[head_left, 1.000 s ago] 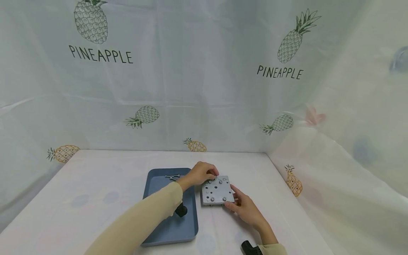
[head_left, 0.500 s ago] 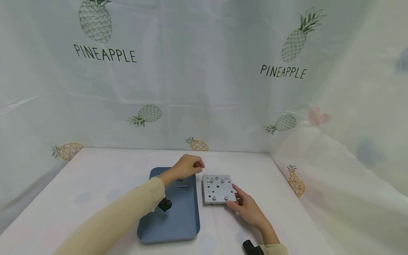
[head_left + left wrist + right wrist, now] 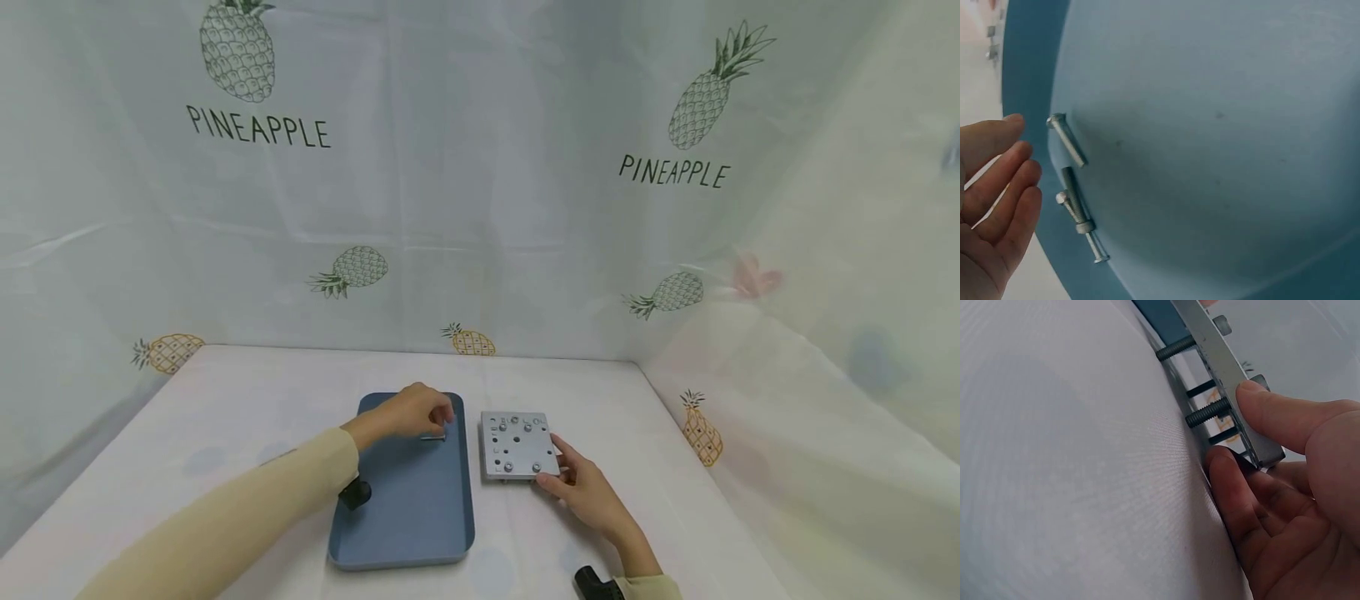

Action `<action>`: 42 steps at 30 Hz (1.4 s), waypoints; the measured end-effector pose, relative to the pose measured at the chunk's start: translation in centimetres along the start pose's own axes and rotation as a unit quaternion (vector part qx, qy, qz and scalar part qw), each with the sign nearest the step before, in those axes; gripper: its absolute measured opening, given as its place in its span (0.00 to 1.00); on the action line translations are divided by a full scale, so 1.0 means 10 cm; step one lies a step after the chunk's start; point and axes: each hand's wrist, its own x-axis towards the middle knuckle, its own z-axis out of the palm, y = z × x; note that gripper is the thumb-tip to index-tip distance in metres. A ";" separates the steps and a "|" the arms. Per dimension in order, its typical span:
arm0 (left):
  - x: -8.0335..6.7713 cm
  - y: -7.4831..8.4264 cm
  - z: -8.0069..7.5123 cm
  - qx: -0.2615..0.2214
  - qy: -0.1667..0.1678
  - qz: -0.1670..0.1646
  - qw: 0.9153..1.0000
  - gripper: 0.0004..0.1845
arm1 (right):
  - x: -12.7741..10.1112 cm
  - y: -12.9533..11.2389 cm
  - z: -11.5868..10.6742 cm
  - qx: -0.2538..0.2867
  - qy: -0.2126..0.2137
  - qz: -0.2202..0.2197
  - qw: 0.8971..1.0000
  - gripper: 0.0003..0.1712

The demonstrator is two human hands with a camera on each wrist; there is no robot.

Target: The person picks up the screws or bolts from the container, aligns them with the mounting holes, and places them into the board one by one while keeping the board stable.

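A square grey metal plate [image 3: 517, 442] with holes and several bolts through it stands on the white table, right of a blue tray [image 3: 408, 508]. My right hand [image 3: 558, 465] pinches the plate's near right corner. In the right wrist view, the thumb [image 3: 1272, 409] lies on top of the plate [image 3: 1222, 365] and the fingers sit under its edge, beside the bolt shanks. My left hand [image 3: 441, 415] hovers over the far end of the tray, just above a loose bolt [image 3: 432, 436]. The left wrist view shows its fingers [image 3: 1004, 181] relaxed and holding nothing, next to three loose bolts [image 3: 1067, 140] by the tray wall [image 3: 1025, 75].
A pineapple-print cloth covers the table and hangs as walls behind and to the right. The table's right edge meets the cloth close to the plate. A small black wrist camera [image 3: 354, 493] sits on my left wrist over the tray.
My left hand has left the plate's far left corner and moved left over the tray's far end. My right hand has stayed at the plate's near right corner.
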 end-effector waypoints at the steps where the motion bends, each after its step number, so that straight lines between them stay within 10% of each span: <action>1: -0.01 0.00 0.01 -0.001 -0.002 0.000 1.000 0.08 | 0.00 0.00 0.00 0.000 0.000 0.000 1.000 0.50; 24: 0.01 -0.08 0.30 0.072 0.025 0.025 0.997 0.09 | 0.01 0.03 0.00 -0.012 0.003 -0.010 1.000 0.50; 42: 0.00 -0.15 0.26 0.000 0.092 0.018 0.996 0.05 | 0.00 0.02 0.00 -0.005 0.001 -0.010 1.000 0.50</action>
